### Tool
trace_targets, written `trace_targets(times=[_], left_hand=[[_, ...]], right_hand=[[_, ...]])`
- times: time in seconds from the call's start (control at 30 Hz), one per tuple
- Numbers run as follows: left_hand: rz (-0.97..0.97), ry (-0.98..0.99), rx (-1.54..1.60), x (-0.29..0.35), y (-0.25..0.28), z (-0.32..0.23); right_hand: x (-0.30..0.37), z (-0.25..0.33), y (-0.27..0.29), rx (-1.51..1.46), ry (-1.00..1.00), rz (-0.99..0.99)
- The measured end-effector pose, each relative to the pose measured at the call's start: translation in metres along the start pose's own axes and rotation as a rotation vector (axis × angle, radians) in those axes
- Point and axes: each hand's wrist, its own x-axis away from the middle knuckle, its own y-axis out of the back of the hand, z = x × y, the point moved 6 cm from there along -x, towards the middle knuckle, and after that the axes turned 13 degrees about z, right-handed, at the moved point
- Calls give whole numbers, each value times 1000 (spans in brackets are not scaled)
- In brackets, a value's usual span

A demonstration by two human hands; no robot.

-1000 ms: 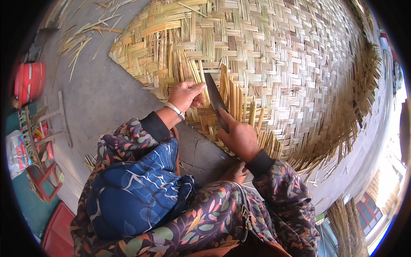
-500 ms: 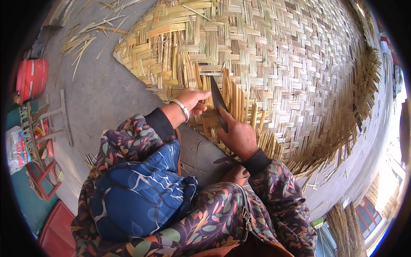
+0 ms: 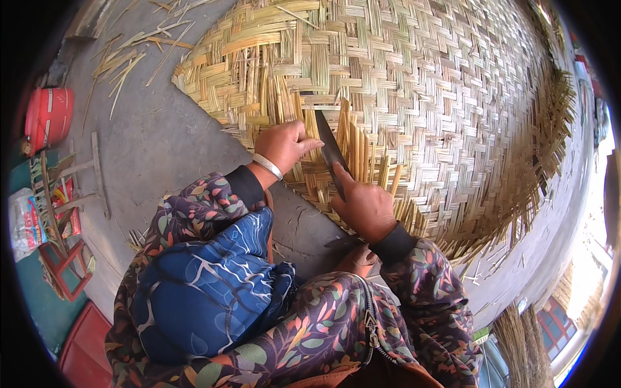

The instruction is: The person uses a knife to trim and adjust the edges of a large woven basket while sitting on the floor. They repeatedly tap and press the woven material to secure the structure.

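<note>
A large woven mat (image 3: 427,97) of pale, flat plant strips spreads out in front of me, its near edge bristling with upright strip ends (image 3: 358,152). My right hand (image 3: 366,210) is closed round the near end of a dark, long-bladed knife (image 3: 328,139); its grip is hidden in the hand. The blade points away, its far part tucked under a cross strip of the weave. Just left of the blade, my left hand (image 3: 281,147) is closed at the mat's edge, thumb towards the knife, pinching a strip (image 3: 309,121). Its fingertips are mostly hidden under the hand.
Loose cut strips (image 3: 119,68) litter the grey floor (image 3: 162,129) at the far left. A red tub (image 3: 48,119), a wooden frame (image 3: 100,174) and plastic packages (image 3: 27,223) stand along the left. Bundled brooms or stalks (image 3: 521,343) lie at the lower right.
My left hand has rolled over and shifted slightly up and left, so its back now shows. The right hand moved a little right and down; the blade stays in nearly the same place.
</note>
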Motion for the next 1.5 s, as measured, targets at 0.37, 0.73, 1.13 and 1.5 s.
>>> trace_targets(times=[0.37,0.73,1.13,1.5], left_hand=[[5,36,-102,-16,-6,8],[322,75,992,-8,-36,-28],[224,309,1072,3,-37,-13],[226,241,1191,12,-49,4]], right_hand=[[100,-23,46,94,-64,297],[126,-53,56,-953,59,341],[99,-51,16,-943,193,487],[62,-52,26,-693,50,357]])
